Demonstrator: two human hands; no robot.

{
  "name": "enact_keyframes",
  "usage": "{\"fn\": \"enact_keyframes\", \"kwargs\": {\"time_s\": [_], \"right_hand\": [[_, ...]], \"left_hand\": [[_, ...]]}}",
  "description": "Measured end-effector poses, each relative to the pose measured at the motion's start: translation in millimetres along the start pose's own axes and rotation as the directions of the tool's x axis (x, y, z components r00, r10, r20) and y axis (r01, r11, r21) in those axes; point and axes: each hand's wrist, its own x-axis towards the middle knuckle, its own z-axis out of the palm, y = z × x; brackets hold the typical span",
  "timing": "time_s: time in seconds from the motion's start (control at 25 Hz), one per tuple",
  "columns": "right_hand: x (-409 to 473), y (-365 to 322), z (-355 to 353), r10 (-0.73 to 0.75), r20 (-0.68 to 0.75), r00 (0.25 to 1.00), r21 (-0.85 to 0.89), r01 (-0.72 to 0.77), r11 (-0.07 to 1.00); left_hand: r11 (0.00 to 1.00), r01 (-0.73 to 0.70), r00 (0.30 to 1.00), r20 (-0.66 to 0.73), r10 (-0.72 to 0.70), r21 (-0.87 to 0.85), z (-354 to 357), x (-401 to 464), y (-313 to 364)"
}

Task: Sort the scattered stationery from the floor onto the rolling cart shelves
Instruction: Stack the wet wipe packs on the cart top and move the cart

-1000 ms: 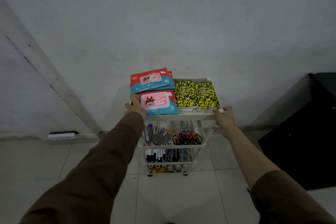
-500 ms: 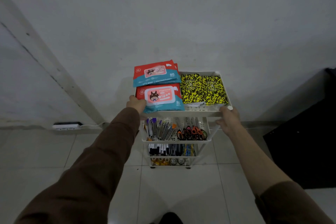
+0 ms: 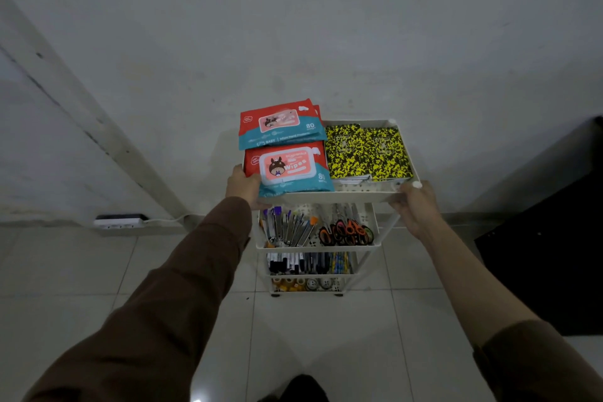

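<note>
the left hand (image 3: 244, 185) grips the near left corner of the rolling cart (image 3: 329, 196), fingers curled under the top tray's rim just beside the lower pack of wet wipes (image 3: 290, 170). the right hand (image 3: 416, 206) grips the near right corner of the same tray, thumb up by the white post cap. so the cart sits square between the two grips, its top tray's long side running left to right across the middle of the frame, both hands equally near. outward on the top shelf lie a second wipes pack (image 3: 280, 124) and yellow-black notebooks (image 3: 368, 152); below, pens (image 3: 288, 227) and orange scissors (image 3: 346, 233), then markers (image 3: 297, 263), then tape rolls (image 3: 306, 284). no loose stationery shows on the tiled floor (image 3: 163, 271), so sorting looks finished and any coming move is likely a straight push or pull.
</note>
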Motion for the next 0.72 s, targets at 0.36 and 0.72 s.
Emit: {"fn": "enact_keyframes", "kwargs": {"time_s": [0.36, 0.72], "right_hand": [[31.3, -11.1, 5.3, -0.047, 0.169, 0.984, -0.064, 0.059, 0.996], [49.6, -21.3, -0.5, -0.024, 0.226, 0.974, -0.070, 0.041, 0.997]], "left_hand": [[0.992, -0.022, 0.995, -0.103, 0.009, -0.123, 6.5, -19.0, -13.3], [0.987, -0.032, 0.989, -0.149, 0.008, -0.156, 22.8, -27.1, -19.8]]}}
